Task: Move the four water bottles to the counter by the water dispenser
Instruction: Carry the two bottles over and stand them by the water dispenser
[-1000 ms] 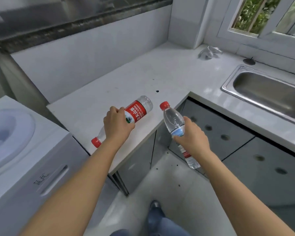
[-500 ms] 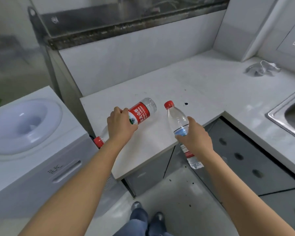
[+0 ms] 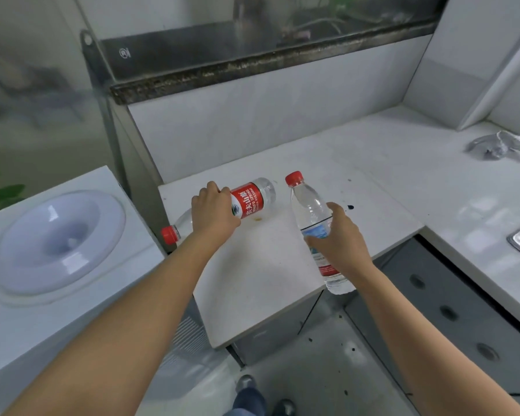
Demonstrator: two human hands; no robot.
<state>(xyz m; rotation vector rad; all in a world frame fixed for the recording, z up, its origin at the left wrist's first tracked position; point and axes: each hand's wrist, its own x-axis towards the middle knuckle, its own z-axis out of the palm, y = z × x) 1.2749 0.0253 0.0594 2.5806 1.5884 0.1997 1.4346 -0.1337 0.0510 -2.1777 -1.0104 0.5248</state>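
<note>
On red-labelled bottle [image 3: 248,199], "NONGFU SPRING" reads.

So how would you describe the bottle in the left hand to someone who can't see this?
Find the white counter beside the water dispenser. At its left end the left hand grips a red-labelled bottle held nearly flat, cap pointing back over the counter's edge. The blue-labelled bottle in the right hand is tilted cap-up instead.
</note>
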